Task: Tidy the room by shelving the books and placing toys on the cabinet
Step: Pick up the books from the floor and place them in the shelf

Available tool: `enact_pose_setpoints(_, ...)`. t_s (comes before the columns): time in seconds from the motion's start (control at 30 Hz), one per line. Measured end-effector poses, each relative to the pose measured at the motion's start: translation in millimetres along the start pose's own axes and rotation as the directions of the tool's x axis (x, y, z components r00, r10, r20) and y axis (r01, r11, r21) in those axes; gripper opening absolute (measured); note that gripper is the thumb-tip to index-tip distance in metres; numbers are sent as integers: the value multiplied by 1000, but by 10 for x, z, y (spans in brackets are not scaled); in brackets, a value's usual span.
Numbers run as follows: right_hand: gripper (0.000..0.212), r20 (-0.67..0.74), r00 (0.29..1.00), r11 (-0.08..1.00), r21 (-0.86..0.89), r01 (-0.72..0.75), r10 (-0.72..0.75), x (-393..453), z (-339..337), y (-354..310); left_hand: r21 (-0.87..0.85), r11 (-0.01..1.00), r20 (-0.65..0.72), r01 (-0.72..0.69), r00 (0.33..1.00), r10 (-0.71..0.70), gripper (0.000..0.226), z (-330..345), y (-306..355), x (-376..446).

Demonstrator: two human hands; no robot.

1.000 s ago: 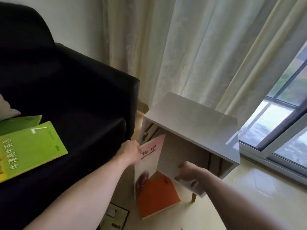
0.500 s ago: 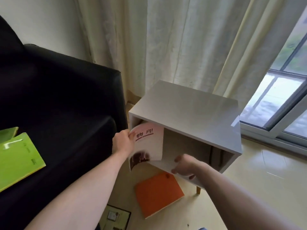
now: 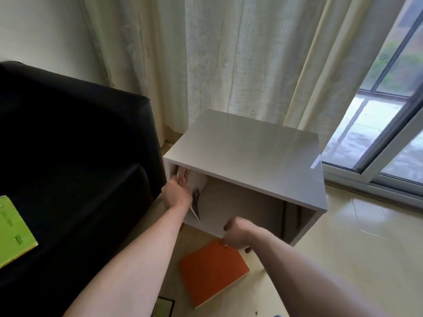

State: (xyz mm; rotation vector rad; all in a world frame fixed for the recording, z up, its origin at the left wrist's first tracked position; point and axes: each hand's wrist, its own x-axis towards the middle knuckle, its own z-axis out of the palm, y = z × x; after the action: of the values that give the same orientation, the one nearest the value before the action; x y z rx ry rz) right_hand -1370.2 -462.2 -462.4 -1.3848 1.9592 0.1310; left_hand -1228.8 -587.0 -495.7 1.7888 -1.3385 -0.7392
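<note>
Cabinet (image 3: pixel 249 152), white, open-fronted, at centre frame on the floor (image 3: pixel 357 243), between the sofa and the window; top bare and glossy. Left hand (image 3: pixel 176 194), at 9 o'clock of the cabinet opening, fingers curled round the near edge of a pink-and-white book (image 3: pixel 194 186); book upright, slightly bowed, most of it inside the opening against the left inner wall, lower corner still projecting past the front edge. Right hand (image 3: pixel 238 233), at 6 o'clock of the opening, gripping the front lip of the cabinet's bottom panel, thumb on top, fingers curled beneath. Orange book (image 3: pixel 212 271), flat on the floor at 6 o'clock of the cabinet, partly under its front edge, just below the right hand but apart from it. Green book (image 3: pixel 13 232), lying flat on the sofa seat at far 9 o'clock of the frame, cut off by the left border. Sofa (image 3: pixel 80 156), black, its arm just beside the cabinet's left side. Curtain (image 3: pixel 229 56), cream, hanging behind the cabinet from 11 to 1 o'clock. Window (image 3: pixel 389 124), sliding frame, at 3 o'clock. Small framed item at the bottom edge near 6 o'clock, too cropped to identify.
</note>
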Motion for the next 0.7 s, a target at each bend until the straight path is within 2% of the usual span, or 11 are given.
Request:
enact_pose_setpoints(0.1,42,0,1000,1000,5,0,0,0,-10,-1,-5,1000,-60,15,998,-16,33,-28,-20,67)
enact_pose_setpoints(0.23,44,-1,1000,1000,15,-1,1,-9,-18,14,16,995,-67,-101,993,102,35,-28,-30,41)
enact_pose_setpoints(0.33,44,-4,1000,1000,21,9,-9,-27,-17,0,77,990,-67,-119,990,124,34,-30,-7,46)
enact_pose_setpoints(0.5,46,-5,1000,999,34,15,-15,-48,-18,16,178,983,-32,-52,998,59,41,-78,-122,105)
enact_pose_setpoints(0.7,45,-16,1000,999,37,2,-1,-58,-41,81,50,998,-58,40,998,-37,40,-78,-79,143)
